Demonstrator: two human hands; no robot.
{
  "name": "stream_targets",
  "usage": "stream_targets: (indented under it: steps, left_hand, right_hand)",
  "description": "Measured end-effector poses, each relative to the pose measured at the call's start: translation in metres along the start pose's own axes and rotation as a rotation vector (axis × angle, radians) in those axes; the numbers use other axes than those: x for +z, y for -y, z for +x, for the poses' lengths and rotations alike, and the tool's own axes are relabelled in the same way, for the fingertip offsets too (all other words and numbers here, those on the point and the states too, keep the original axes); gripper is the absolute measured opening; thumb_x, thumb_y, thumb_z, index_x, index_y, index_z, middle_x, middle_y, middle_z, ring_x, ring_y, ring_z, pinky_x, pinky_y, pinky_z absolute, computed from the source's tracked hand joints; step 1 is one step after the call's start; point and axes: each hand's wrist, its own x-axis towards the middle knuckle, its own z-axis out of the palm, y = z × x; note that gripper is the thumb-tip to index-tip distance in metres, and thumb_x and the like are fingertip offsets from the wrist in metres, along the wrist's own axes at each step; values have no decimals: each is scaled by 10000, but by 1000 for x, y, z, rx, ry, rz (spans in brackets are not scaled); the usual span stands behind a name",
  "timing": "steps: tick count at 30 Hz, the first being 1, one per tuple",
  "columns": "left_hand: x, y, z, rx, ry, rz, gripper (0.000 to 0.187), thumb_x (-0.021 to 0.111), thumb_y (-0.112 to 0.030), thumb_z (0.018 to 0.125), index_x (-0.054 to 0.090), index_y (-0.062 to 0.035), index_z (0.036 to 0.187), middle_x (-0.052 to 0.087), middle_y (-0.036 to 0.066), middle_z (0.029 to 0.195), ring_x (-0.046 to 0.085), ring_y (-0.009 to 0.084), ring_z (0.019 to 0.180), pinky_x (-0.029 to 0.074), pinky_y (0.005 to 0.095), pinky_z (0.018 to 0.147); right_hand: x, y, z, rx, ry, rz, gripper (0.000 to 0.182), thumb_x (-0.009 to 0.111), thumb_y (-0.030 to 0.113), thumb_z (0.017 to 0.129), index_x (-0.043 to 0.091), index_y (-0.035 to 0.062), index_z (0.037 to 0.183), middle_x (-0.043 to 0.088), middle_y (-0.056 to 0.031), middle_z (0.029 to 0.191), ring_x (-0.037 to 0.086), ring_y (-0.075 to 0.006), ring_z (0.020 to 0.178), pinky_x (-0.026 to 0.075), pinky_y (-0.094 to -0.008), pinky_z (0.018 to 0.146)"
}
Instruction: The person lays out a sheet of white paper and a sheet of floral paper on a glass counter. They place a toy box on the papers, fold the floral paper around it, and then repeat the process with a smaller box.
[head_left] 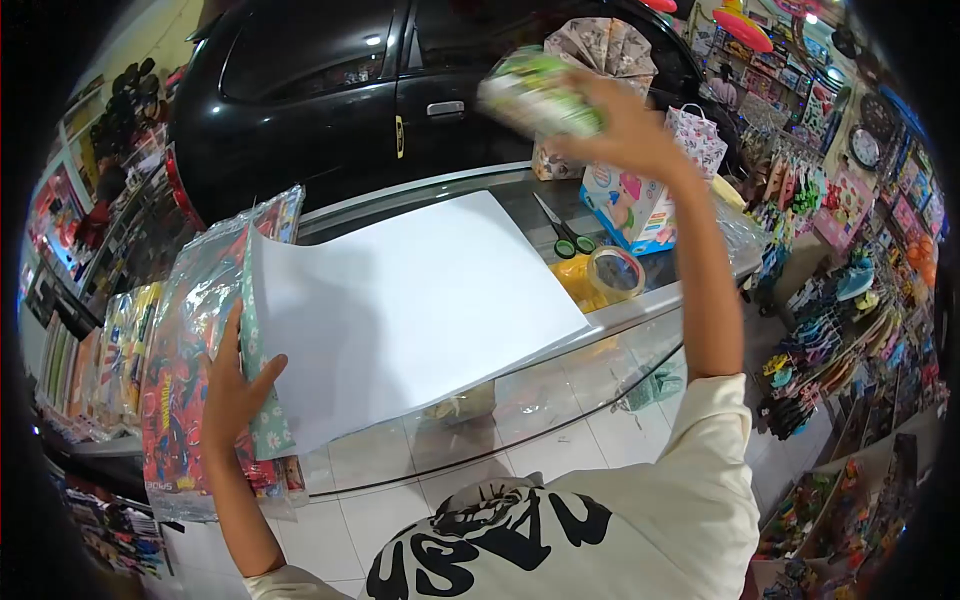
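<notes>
My right hand [628, 128] is raised above the far right part of the glass counter, closed around a green-and-white package [538, 95] that is smeared by motion. A large sheet of wrapping paper [420, 300] lies white side up on the counter, and its left edge shows a green floral print. On that edge rests my left hand [238, 385], thumb and fingers stretched apart. Beneath the hand and paper edge is a stack of plastic-wrapped, colourful printed sheets [190, 380].
Scissors [566, 232] with green-and-black handles lie beyond the paper. A roll of clear tape [615, 274] is by its right corner. Behind it stand a doll-printed box [630, 208] and a floral gift bag [697, 138]. A black car [330, 110] borders the counter's far side.
</notes>
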Motion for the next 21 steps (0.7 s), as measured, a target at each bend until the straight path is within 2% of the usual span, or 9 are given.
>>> stream_targets:
  steps: [3,5,6,9,12,14,16,20,21]
  left_hand:
    - [2,-4,1,-37,-7,13,765,674,-189,792,272,-61,1430,385,182,1410,375,295,1304,181,444,1095]
    - [3,-10,1,-73,19,-61,666,602,-206,866,276,-51,1426,370,182,1417,329,290,1329,266,374,1080]
    - [4,-8,2,-88,33,-51,635,551,-260,890,280,-53,1425,355,172,1430,311,288,1341,193,421,1088]
    - [0,7,7,-81,70,-66,578,308,-423,974,285,-62,1425,278,153,1478,216,288,1387,-10,538,1096]
    - [0,4,18,69,86,123,538,287,-369,984,284,-52,1419,275,177,1467,239,322,1370,50,577,1086]
    - [6,-30,28,67,148,447,466,349,-212,941,329,-32,1371,285,195,1441,243,389,1345,180,683,1004]
    - [23,-28,36,203,219,585,442,396,-155,906,368,-30,1329,262,222,1446,215,451,1336,224,743,942]
    - [58,-69,47,168,518,823,515,323,-263,949,270,-72,1424,148,254,1484,155,472,1354,162,646,1046]
    - [71,-63,46,170,416,712,520,331,-273,937,291,-66,1412,154,251,1484,162,480,1347,177,654,1033]
  right_hand:
    - [-41,-40,-10,519,126,-495,913,645,708,597,448,230,1349,404,-232,1372,390,-460,1236,278,-650,950]
    - [-30,-70,-10,616,206,-468,901,657,697,598,462,218,1336,441,-237,1332,388,-459,1236,278,-650,952]
    - [-19,-81,-12,657,246,-450,895,663,692,599,469,213,1329,460,-239,1311,387,-459,1235,277,-649,953]
    - [13,-73,-32,529,-53,-553,882,617,710,666,465,130,1313,451,-220,1333,375,-452,1250,256,-664,961]
    - [23,-29,-52,145,-248,-263,747,579,604,797,457,55,1290,435,-211,1336,369,-401,1267,259,-628,987]
    - [26,27,-70,-28,134,293,664,567,519,852,445,36,1291,401,-199,1356,344,-361,1289,271,-565,1018]
    - [68,55,-83,-257,497,439,570,528,463,894,412,108,1325,393,-155,1386,368,-329,1283,287,-473,1039]
    - [125,85,-103,-315,735,261,600,433,519,918,352,164,1395,231,-144,1491,171,-386,1376,181,-547,1085]
    - [129,85,-103,-289,785,211,614,417,538,917,338,177,1408,196,-138,1508,127,-396,1388,159,-563,1090]
